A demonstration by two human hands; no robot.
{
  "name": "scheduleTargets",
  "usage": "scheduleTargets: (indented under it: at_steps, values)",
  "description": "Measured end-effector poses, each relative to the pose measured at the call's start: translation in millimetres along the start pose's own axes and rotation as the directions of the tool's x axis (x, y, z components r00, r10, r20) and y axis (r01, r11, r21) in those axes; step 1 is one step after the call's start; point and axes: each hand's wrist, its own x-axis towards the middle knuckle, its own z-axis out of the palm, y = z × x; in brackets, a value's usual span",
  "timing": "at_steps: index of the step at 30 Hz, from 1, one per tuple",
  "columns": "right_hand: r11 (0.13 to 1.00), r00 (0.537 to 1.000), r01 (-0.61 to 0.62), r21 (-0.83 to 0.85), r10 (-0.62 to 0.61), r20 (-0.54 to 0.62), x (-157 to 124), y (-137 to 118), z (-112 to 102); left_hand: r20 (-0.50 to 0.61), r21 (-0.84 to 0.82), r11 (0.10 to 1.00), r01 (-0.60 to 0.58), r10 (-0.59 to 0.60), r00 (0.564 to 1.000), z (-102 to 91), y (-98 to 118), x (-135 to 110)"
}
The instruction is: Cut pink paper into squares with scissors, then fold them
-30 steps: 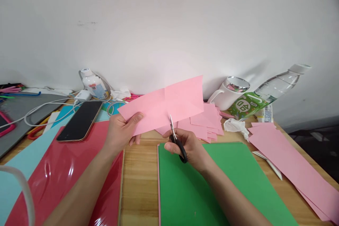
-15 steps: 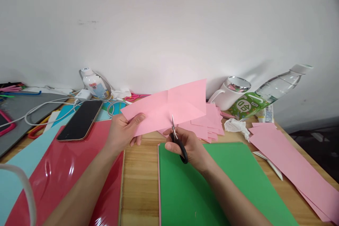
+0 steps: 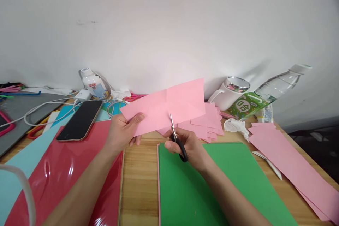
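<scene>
Left hand [image 3: 122, 130]: pinches the strip [image 3: 150, 109] near its left end, thumb on the near face, other fingers behind.
Strip: pink paper, held up above the table [image 3: 140, 176], its right end higher, a crease across its middle.
Right hand [image 3: 189, 144]: closed around the black handles of the scissors [image 3: 182, 151].
Scissors: blades aimed up and away, over the strip's lower part near the crease; whether they bite into the paper is hard to tell, the tips being small here.
Pile [image 3: 206, 118]: loose pink pieces on the table, partly hidden behind the strip.
Green sheets [image 3: 190, 187]: beneath the right arm [image 3: 227, 189].
Red pack [image 3: 58, 176]: glossy, beneath the left arm [image 3: 87, 180], a phone [image 3: 81, 120] on its far end.
Mug [image 3: 226, 95]: white, metal-rimmed, just beyond the pile.
Tissue [image 3: 235, 125]: crumpled, between the pile and the long pink strips [image 3: 293, 159] at right.
</scene>
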Motion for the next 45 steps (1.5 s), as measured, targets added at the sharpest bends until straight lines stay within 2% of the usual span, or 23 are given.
scheduleTargets:
  at_steps: [10, 21, 31, 38, 45]
  values:
    - [0.996, 1.000, 0.009, 0.084, -0.008, -0.019, 2.8, 1.2, 1.4, 0.045, -0.029, 0.999, 0.028, -0.027, 0.999, 2.9, 0.7, -1.4]
    - [0.995, 1.000, -0.009, 0.098, 0.010, -0.016, 1.6, 1.5, 0.7, 0.070, -0.033, 0.999, 0.021, -0.018, 0.997, 1.7, -2.2, -0.4]
    - [0.999, 0.999, -0.016, 0.029, 0.017, -0.045, 2.1, 0.2, 1.3, 0.074, -0.041, 0.998, 0.036, -0.033, 0.997, 1.5, 1.0, -0.9]
    - [0.994, 0.998, -0.007, 0.112, 0.014, -0.063, 3.3, 3.1, 0.9, 0.106, -0.055, 0.995, 0.085, -0.079, 0.991, 3.5, 3.1, -2.3]
    - [0.993, 0.998, 0.007, 0.117, 0.001, -0.064, 3.0, 3.5, 1.6, 0.084, -0.058, 0.994, 0.097, -0.091, 0.992, 5.9, 1.7, -2.5]
